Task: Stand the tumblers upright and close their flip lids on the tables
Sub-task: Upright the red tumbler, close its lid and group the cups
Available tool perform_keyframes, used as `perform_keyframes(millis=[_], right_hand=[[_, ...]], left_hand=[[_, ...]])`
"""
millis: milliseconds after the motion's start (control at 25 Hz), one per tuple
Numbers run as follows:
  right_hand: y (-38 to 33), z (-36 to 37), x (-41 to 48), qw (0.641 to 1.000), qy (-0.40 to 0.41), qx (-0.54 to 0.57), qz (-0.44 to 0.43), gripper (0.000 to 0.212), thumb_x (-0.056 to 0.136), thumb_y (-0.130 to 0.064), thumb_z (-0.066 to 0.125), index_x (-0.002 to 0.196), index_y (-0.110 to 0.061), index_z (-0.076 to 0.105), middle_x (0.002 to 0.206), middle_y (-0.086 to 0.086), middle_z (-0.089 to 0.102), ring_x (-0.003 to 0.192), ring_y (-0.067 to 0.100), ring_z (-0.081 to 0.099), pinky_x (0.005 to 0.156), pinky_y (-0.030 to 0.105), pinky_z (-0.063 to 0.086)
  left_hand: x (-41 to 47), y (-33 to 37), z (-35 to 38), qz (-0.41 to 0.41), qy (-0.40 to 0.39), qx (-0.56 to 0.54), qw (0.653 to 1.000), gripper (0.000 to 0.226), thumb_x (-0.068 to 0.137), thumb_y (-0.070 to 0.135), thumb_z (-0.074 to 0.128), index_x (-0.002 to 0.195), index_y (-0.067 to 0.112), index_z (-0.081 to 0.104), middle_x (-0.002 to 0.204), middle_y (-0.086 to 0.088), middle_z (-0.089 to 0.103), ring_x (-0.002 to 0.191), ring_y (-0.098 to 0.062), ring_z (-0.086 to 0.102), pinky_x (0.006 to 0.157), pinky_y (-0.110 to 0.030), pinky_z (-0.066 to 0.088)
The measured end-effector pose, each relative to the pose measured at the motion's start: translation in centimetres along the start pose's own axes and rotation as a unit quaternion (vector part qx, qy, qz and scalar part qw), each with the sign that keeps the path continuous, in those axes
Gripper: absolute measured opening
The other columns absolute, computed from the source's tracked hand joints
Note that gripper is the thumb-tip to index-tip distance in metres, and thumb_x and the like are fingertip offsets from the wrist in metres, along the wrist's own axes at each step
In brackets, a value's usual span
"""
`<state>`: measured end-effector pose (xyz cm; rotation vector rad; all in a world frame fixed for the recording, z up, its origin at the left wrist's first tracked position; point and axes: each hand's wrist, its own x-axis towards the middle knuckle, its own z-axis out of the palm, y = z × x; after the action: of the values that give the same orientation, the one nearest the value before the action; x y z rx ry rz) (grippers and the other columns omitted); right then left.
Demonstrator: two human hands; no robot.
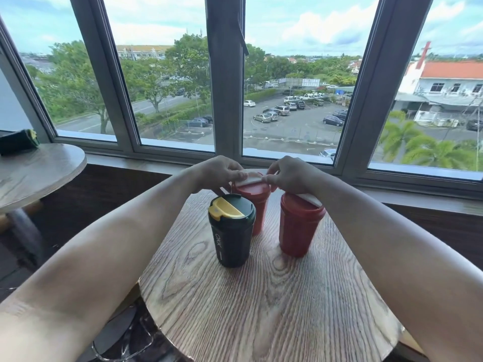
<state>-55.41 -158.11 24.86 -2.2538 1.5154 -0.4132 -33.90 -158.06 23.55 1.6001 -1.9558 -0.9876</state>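
Note:
Three tumblers stand upright on a round wooden table [274, 304]. The dark green tumbler [231, 239] at the front left has its yellow flip lid down flat. At the right stands a red tumbler [298, 228] with a white flip lid, partly hidden under my right wrist. The far red tumbler [254, 197] sits behind the green one, and its white flip lid [252, 177] is tilted above the red top. My left hand [222, 171] pinches the lid's left end. My right hand [290, 175] pinches its right end.
A second round wooden table [39, 173] stands at the left with a dark green object [19, 142] on it. A wide window with grey frames [227, 87] runs just behind the table, above a ledge. Dark floor lies between the tables.

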Motion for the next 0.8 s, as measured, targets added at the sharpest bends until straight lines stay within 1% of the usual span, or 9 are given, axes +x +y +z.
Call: perform_keyframes(millis=[120,200,280,360,480,600,680,720,800], right_hand=[[0.6,-1.0,-0.7,0.999,0.010,-0.026,0.020,0.028,0.093,-0.038,0.062,0.106,-0.016,0.074,0.101,0.001,0.071,0.095,0.020,0.062,0.083,0.030,0.046],[1.5,-2.1,-1.7,0.998,-0.003,-0.026,0.053,0.027,0.093,-0.033,0.062,0.113,-0.017,0.072,0.107,0.002,0.065,0.104,0.022,0.060,0.089,0.032,0.048],[2.9,-3.0,-2.8,0.994,-0.034,0.010,0.104,0.024,0.094,-0.026,0.059,0.114,-0.020,0.070,0.113,0.002,0.063,0.106,0.022,0.060,0.092,0.038,0.052],[4.0,-3.5,-4.2,0.983,-0.072,0.076,0.152,0.023,0.093,-0.020,0.054,0.111,-0.019,0.068,0.111,0.004,0.063,0.094,0.021,0.062,0.084,0.040,0.058],[4.7,-3.3,-5.9,0.972,-0.057,0.153,0.169,0.020,0.096,-0.015,0.051,0.110,-0.012,0.065,0.101,0.008,0.063,0.076,0.022,0.066,0.070,0.037,0.060],[4.5,-2.8,-7.2,0.966,-0.034,0.187,0.176,0.018,0.096,-0.015,0.054,0.106,-0.005,0.063,0.091,0.015,0.063,0.068,0.026,0.064,0.067,0.039,0.062],[4.3,-2.3,-8.1,0.958,-0.036,0.211,0.192,0.017,0.095,-0.019,0.057,0.104,-0.006,0.063,0.086,0.018,0.061,0.065,0.027,0.062,0.067,0.040,0.062],[4.1,-2.0,-8.6,0.955,-0.041,0.221,0.195,0.019,0.095,-0.023,0.058,0.104,-0.007,0.063,0.088,0.018,0.060,0.067,0.027,0.061,0.069,0.041,0.062],[3.8,-1.5,-9.7,0.956,-0.063,0.223,0.180,0.031,0.094,-0.037,0.061,0.111,-0.011,0.062,0.098,0.014,0.061,0.081,0.025,0.063,0.076,0.041,0.061]], left_hand=[[-0.4,0.0,0.5,-0.012,0.009,0.004,1.000,0.028,0.100,0.040,0.056,0.114,0.018,0.066,0.102,-0.011,0.068,0.088,-0.025,0.069,0.060,-0.032,0.056],[-1.0,0.0,0.7,-0.009,0.022,0.013,1.000,0.037,0.099,0.047,0.054,0.123,0.019,0.061,0.111,-0.009,0.066,0.092,-0.024,0.069,0.061,-0.029,0.053],[-1.9,-0.2,0.6,0.006,0.043,0.008,0.999,0.051,0.096,0.052,0.055,0.134,0.018,0.052,0.122,-0.007,0.062,0.102,-0.023,0.066,0.066,-0.031,0.055],[-3.3,-0.5,0.2,0.037,0.058,0.008,0.998,0.072,0.087,0.062,0.058,0.143,0.020,0.043,0.134,-0.005,0.057,0.113,-0.022,0.061,0.079,-0.035,0.057],[-5.9,-0.9,0.0,0.059,0.050,0.019,0.997,0.095,0.073,0.077,0.062,0.150,0.028,0.034,0.149,-0.003,0.045,0.127,-0.021,0.052,0.100,-0.041,0.049],[-7.9,-1.3,0.2,0.068,0.029,0.030,0.997,0.097,0.070,0.079,0.065,0.151,0.040,0.027,0.152,0.000,0.041,0.128,-0.021,0.053,0.106,-0.046,0.045],[-9.1,-1.4,0.6,0.066,0.021,0.020,0.997,0.099,0.066,0.079,0.067,0.150,0.044,0.026,0.149,0.002,0.044,0.127,-0.021,0.055,0.107,-0.049,0.045],[-9.6,-1.4,0.8,0.062,0.015,0.011,0.998,0.100,0.064,0.079,0.068,0.149,0.046,0.026,0.147,0.003,0.045,0.125,-0.021,0.056,0.105,-0.049,0.047],[-10.4,-1.6,1.4,0.054,0.010,-0.015,0.998,0.102,0.060,0.077,0.074,0.147,0.049,0.028,0.140,0.004,0.050,0.118,-0.020,0.061,0.099,-0.047,0.053]])
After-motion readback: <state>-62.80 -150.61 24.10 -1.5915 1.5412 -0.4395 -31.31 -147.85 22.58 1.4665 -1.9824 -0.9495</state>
